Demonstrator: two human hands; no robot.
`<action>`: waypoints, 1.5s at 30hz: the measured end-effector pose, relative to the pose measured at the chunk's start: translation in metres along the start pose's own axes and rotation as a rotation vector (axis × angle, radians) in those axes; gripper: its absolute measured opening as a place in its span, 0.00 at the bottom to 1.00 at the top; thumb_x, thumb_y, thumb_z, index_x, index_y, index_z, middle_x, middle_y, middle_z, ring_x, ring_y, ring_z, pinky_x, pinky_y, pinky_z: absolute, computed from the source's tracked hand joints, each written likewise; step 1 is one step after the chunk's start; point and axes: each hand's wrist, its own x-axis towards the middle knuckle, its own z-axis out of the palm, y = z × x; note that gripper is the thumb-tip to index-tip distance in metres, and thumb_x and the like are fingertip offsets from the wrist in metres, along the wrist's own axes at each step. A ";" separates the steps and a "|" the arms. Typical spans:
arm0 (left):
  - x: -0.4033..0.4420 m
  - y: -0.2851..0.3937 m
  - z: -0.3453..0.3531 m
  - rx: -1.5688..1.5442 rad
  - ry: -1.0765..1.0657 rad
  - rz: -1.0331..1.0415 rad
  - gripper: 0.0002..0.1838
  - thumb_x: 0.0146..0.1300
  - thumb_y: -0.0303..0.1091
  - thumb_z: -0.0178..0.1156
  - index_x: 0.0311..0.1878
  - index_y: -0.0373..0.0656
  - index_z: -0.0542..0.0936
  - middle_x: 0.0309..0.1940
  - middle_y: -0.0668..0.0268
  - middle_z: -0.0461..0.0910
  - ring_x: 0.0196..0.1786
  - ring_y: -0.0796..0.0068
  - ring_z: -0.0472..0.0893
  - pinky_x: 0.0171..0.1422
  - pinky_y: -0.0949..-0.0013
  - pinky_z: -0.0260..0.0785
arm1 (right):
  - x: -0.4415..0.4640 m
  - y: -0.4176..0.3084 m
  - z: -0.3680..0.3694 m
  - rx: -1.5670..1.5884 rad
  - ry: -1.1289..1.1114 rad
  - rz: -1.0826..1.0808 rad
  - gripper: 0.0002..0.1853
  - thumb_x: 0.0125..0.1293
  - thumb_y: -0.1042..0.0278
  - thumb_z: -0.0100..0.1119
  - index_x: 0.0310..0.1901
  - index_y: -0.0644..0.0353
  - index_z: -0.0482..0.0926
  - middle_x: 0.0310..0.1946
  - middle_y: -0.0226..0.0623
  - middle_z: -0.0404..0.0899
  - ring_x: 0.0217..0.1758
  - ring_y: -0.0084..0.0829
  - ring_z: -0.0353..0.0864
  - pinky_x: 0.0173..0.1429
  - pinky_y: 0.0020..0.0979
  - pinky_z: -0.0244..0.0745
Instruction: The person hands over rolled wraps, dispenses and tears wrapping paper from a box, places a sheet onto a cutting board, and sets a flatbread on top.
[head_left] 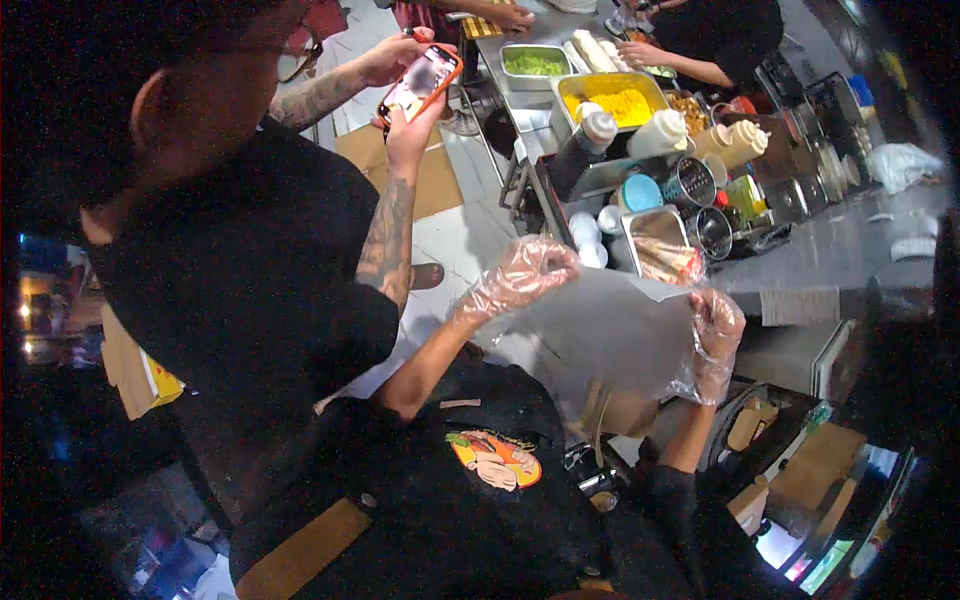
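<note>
Pale tiled floor [440,235], steel counter [790,268]

Phone case [455,77] orange, shredded food [622,106] yellow, apron [470,395] blk.

- No word, number or brand is legible.
- At 6 o'clock, the cartoon emblem [495,460] on the dark clothing [400,510] shows no readable lettering.
- Between 11 and 12 o'clock, the phone [421,86] has a screen too blurred to read.
- At 3 o'clock, any print on the pale sheet [800,307] is too small.
</note>
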 end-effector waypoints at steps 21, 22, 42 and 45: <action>-0.009 0.010 -0.002 0.384 0.431 -0.250 0.08 0.62 0.34 0.61 0.38 0.41 0.84 0.34 0.58 0.85 0.40 0.58 0.84 0.46 0.62 0.75 | 0.106 0.043 0.022 0.354 -0.206 -0.295 0.26 0.57 0.61 0.65 0.58 0.61 0.76 0.40 0.46 0.82 0.41 0.44 0.81 0.45 0.38 0.75; -0.011 0.014 0.000 0.389 0.445 -0.254 0.08 0.62 0.33 0.61 0.38 0.40 0.84 0.34 0.57 0.84 0.40 0.58 0.84 0.46 0.62 0.75 | 0.105 0.044 0.021 0.362 -0.208 -0.307 0.28 0.55 0.62 0.66 0.58 0.60 0.76 0.41 0.46 0.82 0.42 0.45 0.81 0.46 0.38 0.75; -0.012 -0.014 -0.037 0.517 0.439 -0.160 0.08 0.60 0.31 0.60 0.38 0.38 0.83 0.35 0.57 0.84 0.41 0.59 0.83 0.48 0.63 0.73 | 0.017 0.047 0.035 0.996 -0.138 0.313 0.45 0.52 0.40 0.70 0.62 0.69 0.70 0.56 0.39 0.75 0.56 0.30 0.76 0.55 0.30 0.75; -0.014 -0.010 -0.040 0.494 0.453 -0.179 0.07 0.60 0.30 0.60 0.38 0.38 0.84 0.35 0.58 0.85 0.41 0.59 0.83 0.49 0.64 0.73 | 0.016 0.045 0.039 0.986 -0.118 0.325 0.52 0.48 0.27 0.66 0.62 0.69 0.70 0.55 0.40 0.75 0.56 0.31 0.76 0.55 0.30 0.75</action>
